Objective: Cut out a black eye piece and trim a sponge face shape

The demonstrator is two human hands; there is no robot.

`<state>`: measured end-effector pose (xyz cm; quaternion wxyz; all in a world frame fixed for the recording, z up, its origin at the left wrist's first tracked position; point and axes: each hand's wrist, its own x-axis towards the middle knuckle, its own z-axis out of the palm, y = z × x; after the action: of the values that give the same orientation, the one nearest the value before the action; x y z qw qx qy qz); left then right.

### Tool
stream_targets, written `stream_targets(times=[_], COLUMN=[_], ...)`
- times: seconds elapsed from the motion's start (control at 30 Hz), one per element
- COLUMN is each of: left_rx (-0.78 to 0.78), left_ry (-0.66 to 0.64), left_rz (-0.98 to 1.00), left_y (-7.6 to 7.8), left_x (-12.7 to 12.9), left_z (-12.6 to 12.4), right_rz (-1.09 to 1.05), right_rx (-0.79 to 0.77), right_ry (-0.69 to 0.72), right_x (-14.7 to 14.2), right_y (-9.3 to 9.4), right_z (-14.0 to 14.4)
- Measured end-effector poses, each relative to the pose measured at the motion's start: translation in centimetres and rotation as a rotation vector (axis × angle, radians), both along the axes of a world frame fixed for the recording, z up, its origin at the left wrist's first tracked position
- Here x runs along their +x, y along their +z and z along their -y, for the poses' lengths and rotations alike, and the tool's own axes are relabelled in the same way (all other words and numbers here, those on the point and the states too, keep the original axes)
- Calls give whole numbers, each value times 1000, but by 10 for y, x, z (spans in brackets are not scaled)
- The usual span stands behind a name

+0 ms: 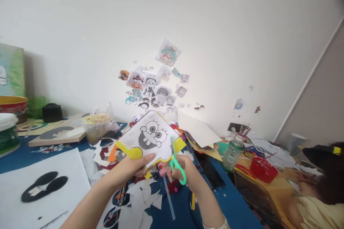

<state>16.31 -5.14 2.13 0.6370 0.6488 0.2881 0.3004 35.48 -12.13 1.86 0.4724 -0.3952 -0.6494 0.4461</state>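
Together, left hand pinches cartoon cutout; right hand works scissors.

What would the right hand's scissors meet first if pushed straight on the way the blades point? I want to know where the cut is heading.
The right hand points the green scissors up and slightly left, so they would meet the cartoon-face paper cutout held by the left hand; the blades seem already at its edge.

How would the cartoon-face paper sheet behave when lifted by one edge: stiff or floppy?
The cartoon-face sheet, pinched at its lower edge by the left hand, stands up nearly flat, so it is probably fairly stiff, perhaps from the yellow backing. It looks thin and light. The green scissors in the right hand bite its edge.
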Motion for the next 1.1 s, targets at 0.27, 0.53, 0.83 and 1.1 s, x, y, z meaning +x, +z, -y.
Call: stream_targets(times=[0.27,0.53,0.83,1.1], left_rx=[-10,-36,-76,-92], left_ry=[7,4,-10,-32], left_rz=[25,16,60,151], left_y=[1,4,2,-4], left_x=[0,-1,0,2], left_z=[2,3,3,-1], right_rz=[-5,61,17,-12], right_rx=[-5,21,-12,2], right_ry=[-132,-200,-217,-171], right_x=[4,2,3,3], right_y=[-12,-4,-11,-12], right_z=[-10,-1,-7,-9])
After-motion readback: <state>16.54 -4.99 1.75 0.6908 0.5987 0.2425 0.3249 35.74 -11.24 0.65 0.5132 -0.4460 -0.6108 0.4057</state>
